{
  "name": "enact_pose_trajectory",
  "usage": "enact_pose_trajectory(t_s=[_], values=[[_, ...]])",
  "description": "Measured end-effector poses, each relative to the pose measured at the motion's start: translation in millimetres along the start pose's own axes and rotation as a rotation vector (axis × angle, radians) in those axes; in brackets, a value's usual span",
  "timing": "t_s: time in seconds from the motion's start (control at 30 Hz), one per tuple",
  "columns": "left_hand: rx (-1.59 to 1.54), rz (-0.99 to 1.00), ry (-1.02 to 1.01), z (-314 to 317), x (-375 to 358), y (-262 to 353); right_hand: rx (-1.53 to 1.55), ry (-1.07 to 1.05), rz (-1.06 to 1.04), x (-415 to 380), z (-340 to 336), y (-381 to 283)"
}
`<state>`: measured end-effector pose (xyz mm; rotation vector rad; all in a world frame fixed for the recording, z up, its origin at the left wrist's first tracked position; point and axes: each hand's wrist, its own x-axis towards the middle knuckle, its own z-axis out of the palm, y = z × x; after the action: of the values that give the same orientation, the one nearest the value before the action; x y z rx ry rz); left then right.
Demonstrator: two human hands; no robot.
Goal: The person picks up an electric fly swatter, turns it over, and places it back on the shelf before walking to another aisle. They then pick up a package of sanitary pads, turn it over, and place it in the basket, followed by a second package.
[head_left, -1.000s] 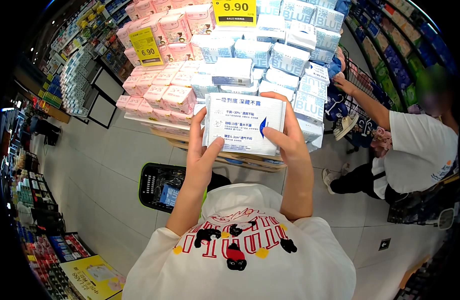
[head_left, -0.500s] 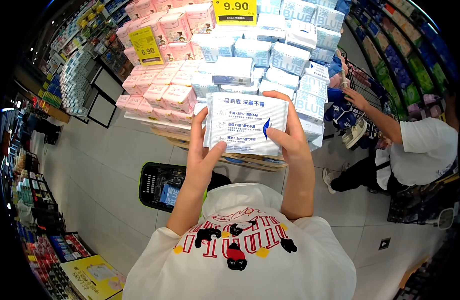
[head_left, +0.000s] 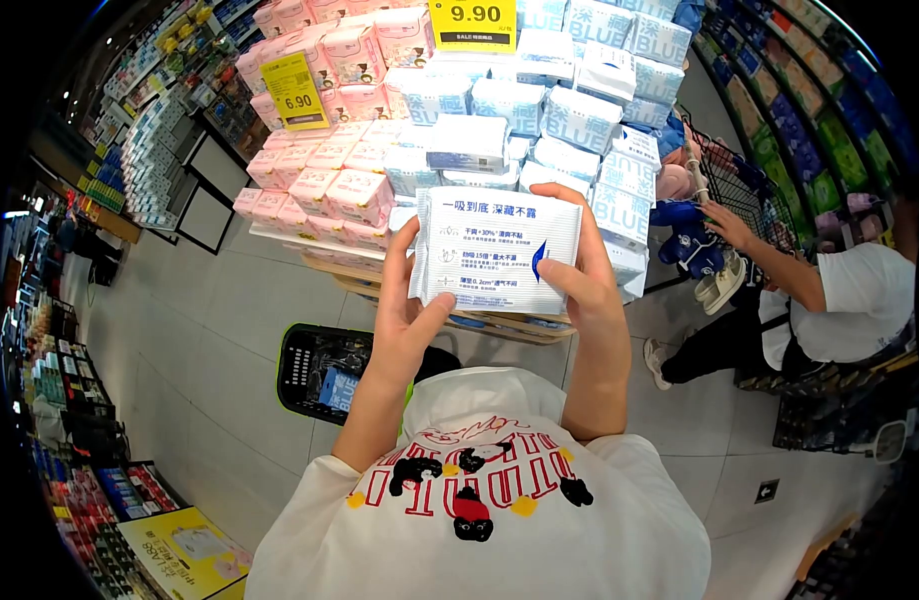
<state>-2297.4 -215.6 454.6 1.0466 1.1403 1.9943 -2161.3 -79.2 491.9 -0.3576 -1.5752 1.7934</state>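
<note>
A white pack of sanitary pads (head_left: 494, 240) with blue Chinese print and a blue leaf-shaped mark is held up in front of my chest, its printed face towards me. My left hand (head_left: 407, 305) grips its left edge, thumb at the lower corner. On the other side my right hand (head_left: 587, 275) is closed on the pack, thumb pressed near the blue mark and fingers behind. Just beyond it rises a stack of similar blue-and-white packs (head_left: 509, 105), with pink packs (head_left: 339, 190) on the left.
Yellow price signs (head_left: 297, 92) stand among the packs. A black basket with a green rim (head_left: 291, 375) is at my lower left, with a blue pack inside. To the right, a person in a white top (head_left: 849, 290) has a hand on a loaded shopping cart (head_left: 734, 165). Shelves line both sides.
My hands and the pack stay almost still, shifting very slightly right in view. The person on the right and the cart have moved a little lower in view.
</note>
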Motion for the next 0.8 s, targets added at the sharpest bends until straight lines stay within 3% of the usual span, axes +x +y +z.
enact_pose_trajectory(t_s=[0.8], values=[[-0.007, 0.011, -0.053, -0.3, 0.3, -2.4, -0.001, -0.008, -0.016, -1.1, -4.9, -1.2]])
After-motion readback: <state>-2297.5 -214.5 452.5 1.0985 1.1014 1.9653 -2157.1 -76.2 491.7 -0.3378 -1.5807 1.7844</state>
